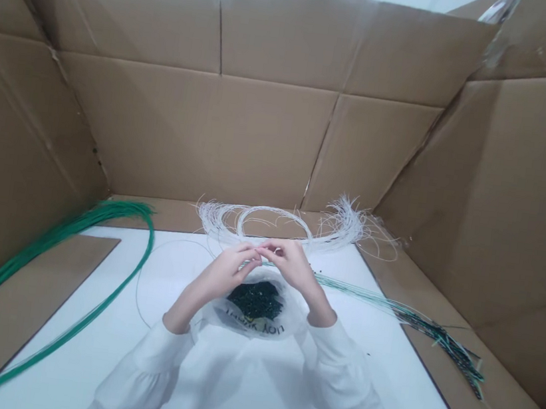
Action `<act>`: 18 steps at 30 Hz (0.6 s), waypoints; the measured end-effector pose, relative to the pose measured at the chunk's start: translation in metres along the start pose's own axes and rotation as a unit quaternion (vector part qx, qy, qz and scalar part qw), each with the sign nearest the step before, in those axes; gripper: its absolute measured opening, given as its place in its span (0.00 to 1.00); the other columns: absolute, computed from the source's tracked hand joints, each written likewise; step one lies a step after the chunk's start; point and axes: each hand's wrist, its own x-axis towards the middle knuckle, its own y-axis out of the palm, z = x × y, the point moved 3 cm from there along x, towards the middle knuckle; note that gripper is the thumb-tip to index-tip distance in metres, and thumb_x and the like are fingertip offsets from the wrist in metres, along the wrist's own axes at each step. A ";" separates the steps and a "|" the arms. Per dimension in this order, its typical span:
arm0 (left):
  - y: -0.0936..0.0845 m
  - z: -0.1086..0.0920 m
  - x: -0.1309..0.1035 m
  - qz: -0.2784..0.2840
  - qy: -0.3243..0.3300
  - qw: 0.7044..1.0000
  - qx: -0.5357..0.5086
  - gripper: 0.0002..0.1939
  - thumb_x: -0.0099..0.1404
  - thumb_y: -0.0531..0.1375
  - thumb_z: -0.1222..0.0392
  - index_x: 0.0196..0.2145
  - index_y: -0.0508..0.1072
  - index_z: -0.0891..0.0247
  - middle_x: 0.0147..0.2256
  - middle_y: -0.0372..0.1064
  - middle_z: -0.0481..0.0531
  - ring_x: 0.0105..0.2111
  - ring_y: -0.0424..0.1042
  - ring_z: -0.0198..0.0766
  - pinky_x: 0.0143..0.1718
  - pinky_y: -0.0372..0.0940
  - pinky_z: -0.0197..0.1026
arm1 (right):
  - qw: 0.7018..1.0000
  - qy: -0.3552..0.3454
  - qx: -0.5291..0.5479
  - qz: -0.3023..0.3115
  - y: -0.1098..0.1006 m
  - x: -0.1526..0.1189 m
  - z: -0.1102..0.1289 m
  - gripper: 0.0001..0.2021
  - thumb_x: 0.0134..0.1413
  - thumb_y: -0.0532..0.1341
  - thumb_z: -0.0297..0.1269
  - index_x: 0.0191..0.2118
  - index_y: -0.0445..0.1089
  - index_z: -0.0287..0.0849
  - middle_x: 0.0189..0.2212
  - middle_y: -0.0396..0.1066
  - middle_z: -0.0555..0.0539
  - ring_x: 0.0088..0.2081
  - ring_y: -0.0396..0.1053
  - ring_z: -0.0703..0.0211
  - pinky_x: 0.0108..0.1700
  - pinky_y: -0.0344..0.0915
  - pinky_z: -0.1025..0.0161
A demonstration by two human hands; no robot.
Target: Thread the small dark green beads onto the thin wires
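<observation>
My left hand [233,270] and my right hand [290,264] meet at the fingertips above a white plastic bag [292,311] with dark printing. Both are closed in a pinch. A thin pale strand [139,281] loops out on the left and runs up to my left hand. Whatever lies between the right fingertips is too small to make out. Inside the bag sits a heap of small, shiny dark green pieces [258,298], perhaps beads. Just behind the hands lies a coiled bundle of white strands [221,216].
Long green strands [103,306] curve along the left side. On the right, pale green strands [352,289] end in a dark, beaded-looking bunch [455,349]. Cardboard walls [265,143] enclose the white table [374,392] at the back and both sides.
</observation>
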 end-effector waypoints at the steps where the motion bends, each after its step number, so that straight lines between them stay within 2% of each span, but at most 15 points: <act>1: -0.001 0.003 0.000 -0.002 -0.016 1.000 -0.017 0.14 0.65 0.47 0.59 0.33 0.71 0.63 0.36 0.69 0.55 0.36 0.68 0.38 0.39 0.63 0.41 | 1.000 -0.001 0.013 -0.019 -0.001 -0.001 0.004 0.12 0.50 0.58 0.40 0.30 0.75 0.39 0.23 0.73 0.49 0.24 0.64 0.66 0.27 0.57 0.70; 3: -0.013 0.015 -0.001 -0.061 -0.062 0.996 -0.035 0.13 0.64 0.50 0.57 0.31 0.71 0.65 0.30 0.70 0.52 0.30 0.67 0.36 0.33 0.62 0.38 | 0.998 0.017 0.043 -0.038 -0.012 -0.003 0.002 0.11 0.48 0.59 0.39 0.29 0.75 0.38 0.22 0.73 0.48 0.23 0.63 0.66 0.26 0.57 0.69; 5: -0.036 0.033 -0.008 -0.166 -0.114 0.978 -0.060 0.12 0.61 0.53 0.54 0.30 0.71 0.65 0.30 0.71 0.53 0.31 0.68 0.36 0.33 0.62 0.37 | 0.996 0.040 0.066 -0.050 -0.031 -0.006 -0.007 0.10 0.45 0.61 0.40 0.27 0.75 0.36 0.20 0.72 0.48 0.21 0.62 0.66 0.24 0.57 0.69; 6: -0.047 0.041 -0.012 -0.197 -0.133 0.969 -0.073 0.13 0.60 0.54 0.53 0.31 0.72 0.65 0.32 0.72 0.53 0.33 0.69 0.37 0.35 0.62 0.37 | 0.994 0.048 0.066 -0.069 -0.042 -0.009 -0.011 0.11 0.44 0.62 0.40 0.26 0.74 0.36 0.18 0.70 0.49 0.20 0.61 0.66 0.23 0.56 0.69; 8: -0.065 0.054 -0.020 -0.217 -0.168 0.958 -0.085 0.14 0.59 0.55 0.52 0.31 0.72 0.65 0.32 0.72 0.53 0.33 0.69 0.38 0.36 0.62 0.36 | 0.993 0.054 0.066 -0.086 -0.062 -0.014 -0.016 0.11 0.42 0.63 0.41 0.25 0.74 0.37 0.17 0.69 0.50 0.20 0.60 0.66 0.22 0.55 0.68; 10: -0.074 0.060 -0.024 -0.208 -0.182 0.958 -0.080 0.14 0.58 0.56 0.51 0.31 0.73 0.65 0.32 0.73 0.52 0.33 0.70 0.38 0.35 0.62 0.37 | 0.992 0.059 0.066 -0.094 -0.075 -0.019 -0.015 0.11 0.42 0.63 0.42 0.24 0.74 0.38 0.17 0.69 0.50 0.20 0.60 0.66 0.22 0.55 0.68; 14: -0.076 0.060 -0.025 -0.235 -0.197 0.950 -0.065 0.15 0.57 0.56 0.50 0.32 0.74 0.64 0.33 0.74 0.52 0.32 0.71 0.38 0.34 0.63 0.37 | 0.984 0.079 0.060 -0.145 -0.091 -0.029 -0.009 0.11 0.39 0.64 0.43 0.23 0.74 0.38 0.15 0.66 0.50 0.18 0.59 0.66 0.20 0.54 0.68; 18: -0.075 0.066 -0.025 -0.254 -0.219 0.941 -0.039 0.16 0.57 0.56 0.49 0.33 0.74 0.65 0.33 0.74 0.53 0.32 0.71 0.39 0.35 0.64 0.37 | 0.973 0.100 0.052 -0.200 -0.106 -0.037 -0.015 0.12 0.38 0.65 0.43 0.23 0.74 0.37 0.14 0.65 0.51 0.17 0.57 0.67 0.19 0.53 0.68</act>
